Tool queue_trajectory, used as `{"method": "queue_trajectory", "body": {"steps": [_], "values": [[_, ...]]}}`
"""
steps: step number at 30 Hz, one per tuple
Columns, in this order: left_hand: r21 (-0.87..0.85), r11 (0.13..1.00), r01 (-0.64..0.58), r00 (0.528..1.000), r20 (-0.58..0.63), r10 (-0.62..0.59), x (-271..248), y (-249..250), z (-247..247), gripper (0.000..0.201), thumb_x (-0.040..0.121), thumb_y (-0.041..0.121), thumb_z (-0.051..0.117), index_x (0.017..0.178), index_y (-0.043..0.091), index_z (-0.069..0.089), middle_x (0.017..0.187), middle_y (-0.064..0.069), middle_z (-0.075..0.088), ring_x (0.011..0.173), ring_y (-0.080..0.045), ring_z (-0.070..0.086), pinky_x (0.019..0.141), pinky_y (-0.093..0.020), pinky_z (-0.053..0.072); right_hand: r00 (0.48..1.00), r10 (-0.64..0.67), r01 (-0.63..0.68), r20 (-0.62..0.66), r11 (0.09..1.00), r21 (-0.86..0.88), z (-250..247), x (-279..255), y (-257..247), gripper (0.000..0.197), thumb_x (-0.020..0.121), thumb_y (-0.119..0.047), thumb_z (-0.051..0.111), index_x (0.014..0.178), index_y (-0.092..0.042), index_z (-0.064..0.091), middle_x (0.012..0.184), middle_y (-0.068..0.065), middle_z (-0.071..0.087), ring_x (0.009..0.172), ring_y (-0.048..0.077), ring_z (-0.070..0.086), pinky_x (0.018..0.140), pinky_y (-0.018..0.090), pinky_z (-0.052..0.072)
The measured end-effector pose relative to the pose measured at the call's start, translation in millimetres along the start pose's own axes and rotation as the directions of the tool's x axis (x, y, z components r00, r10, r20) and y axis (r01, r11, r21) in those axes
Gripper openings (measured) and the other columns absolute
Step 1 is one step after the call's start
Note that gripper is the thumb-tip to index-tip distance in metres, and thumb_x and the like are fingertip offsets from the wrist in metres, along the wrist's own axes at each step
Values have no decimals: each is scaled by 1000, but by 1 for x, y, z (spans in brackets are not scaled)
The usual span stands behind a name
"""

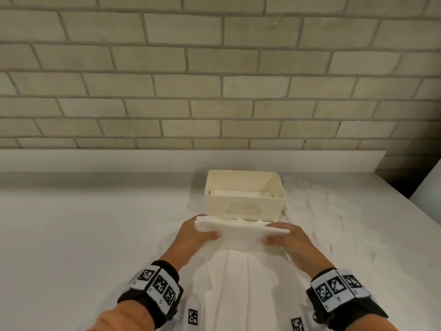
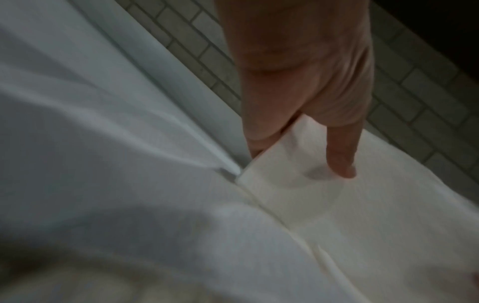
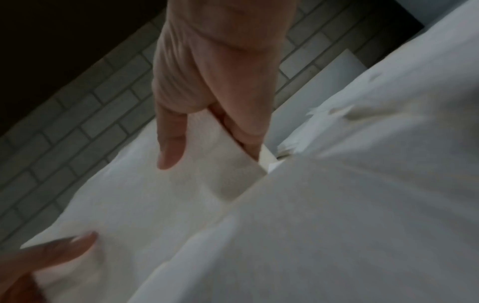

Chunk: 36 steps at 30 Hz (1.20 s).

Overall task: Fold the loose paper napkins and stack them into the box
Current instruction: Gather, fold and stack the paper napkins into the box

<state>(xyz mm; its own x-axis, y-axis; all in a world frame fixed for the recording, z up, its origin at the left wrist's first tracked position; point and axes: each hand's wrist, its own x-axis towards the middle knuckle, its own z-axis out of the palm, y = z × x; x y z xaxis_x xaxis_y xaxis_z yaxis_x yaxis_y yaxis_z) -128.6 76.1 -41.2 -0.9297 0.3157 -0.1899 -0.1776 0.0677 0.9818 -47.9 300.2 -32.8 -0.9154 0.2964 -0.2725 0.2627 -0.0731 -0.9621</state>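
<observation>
A folded white paper napkin [image 1: 241, 234] is lifted just in front of the cream box [image 1: 244, 198], held by both ends. My left hand [image 1: 202, 231] pinches its left end, thumb on top and fingers underneath. My right hand [image 1: 278, 234] pinches the right end the same way. In the left wrist view my left hand [image 2: 305, 155] has its thumb pressed onto the napkin [image 2: 362, 205]. The right wrist view shows my right hand [image 3: 210, 155] with the napkin [image 3: 145, 194] between thumb and fingers. Folded napkins [image 1: 241, 193] lie inside the box.
More unfolded white napkins [image 1: 245, 290] lie spread on the white counter [image 1: 83, 223] below my hands. A brick wall [image 1: 214, 80] with a white ledge rises behind the box. The counter's right edge [image 1: 403, 194] slants off nearby.
</observation>
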Motion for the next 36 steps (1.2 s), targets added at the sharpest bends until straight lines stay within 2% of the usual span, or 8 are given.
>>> {"method": "queue_trajectory", "body": {"steps": [6, 10, 13, 17, 20, 24, 28, 36], "values": [[-95, 995, -44, 998, -46, 40, 1, 0, 5, 33, 69, -6, 76, 90, 17, 64, 91, -5, 67, 85, -22, 63, 74, -35, 55, 999, -23, 23, -36, 1000, -11, 8, 6, -2, 39, 58, 7, 81, 93, -6, 73, 95, 13, 73, 89, 30, 68, 79, 40, 56], [-89, 995, -45, 999, 12, 46, 1, -2, -1, 37, 67, -8, 77, 89, 19, 66, 96, -3, 67, 86, -19, 62, 78, -31, 54, 999, -9, 10, -40, 1000, 16, -6, 5, 2, 43, 63, 14, 76, 98, -10, 72, 99, 11, 70, 92, 29, 65, 70, 31, 53], [-88, 996, -6, 1000, 17, 7, 2, -9, 2, 39, 65, -10, 78, 90, 17, 66, 95, -2, 67, 89, -18, 62, 71, -24, 53, 999, 19, -22, -45, 997, -73, -2, 7, 10, 42, 64, 12, 76, 103, -3, 71, 98, 15, 71, 91, 31, 66, 75, 36, 56], [-110, 994, -18, 1000, 16, 20, 5, -3, 3, 31, 68, -8, 76, 86, 14, 67, 87, -2, 71, 86, -22, 65, 76, -31, 54, 998, -16, 14, -58, 999, -43, -4, 9, -1, 36, 63, 8, 78, 95, -8, 70, 95, 11, 72, 90, 27, 67, 80, 37, 55], [-76, 997, -11, 1000, 15, 12, 6, -5, 2, 39, 66, -6, 78, 94, 18, 67, 99, -3, 68, 95, -23, 62, 87, -37, 53, 999, -5, 4, -40, 1000, -12, -8, 8, 2, 43, 64, 13, 76, 97, -13, 69, 98, 10, 70, 91, 26, 65, 72, 33, 54], [-30, 999, 19, 1000, -19, -20, 7, -12, 9, 42, 65, -5, 80, 103, 9, 66, 101, -8, 70, 99, -27, 65, 81, -32, 53, 998, 25, -31, -61, 995, -99, -4, 8, 9, 38, 66, 8, 78, 100, -4, 68, 92, 11, 71, 86, 26, 66, 75, 35, 54], [-29, 999, -29, 998, -61, 27, 9, -8, 6, 36, 67, -5, 79, 93, 16, 66, 93, -4, 70, 89, -22, 65, 81, -31, 53, 996, -34, 30, -79, 998, -48, -7, 10, -2, 35, 68, 10, 75, 89, -16, 68, 91, 4, 69, 85, 21, 64, 72, 30, 52], [209, 973, 100, 994, -62, -89, 13, -15, 7, 43, 77, 9, 75, 118, 7, 60, 115, -9, 66, 104, -26, 62, 93, -36, 50, 997, -35, 17, -69, 969, -246, -3, 5, 2, 48, 82, 1, 66, 124, -16, 51, 109, -2, 62, 94, 15, 60, 80, 26, 49]]}}
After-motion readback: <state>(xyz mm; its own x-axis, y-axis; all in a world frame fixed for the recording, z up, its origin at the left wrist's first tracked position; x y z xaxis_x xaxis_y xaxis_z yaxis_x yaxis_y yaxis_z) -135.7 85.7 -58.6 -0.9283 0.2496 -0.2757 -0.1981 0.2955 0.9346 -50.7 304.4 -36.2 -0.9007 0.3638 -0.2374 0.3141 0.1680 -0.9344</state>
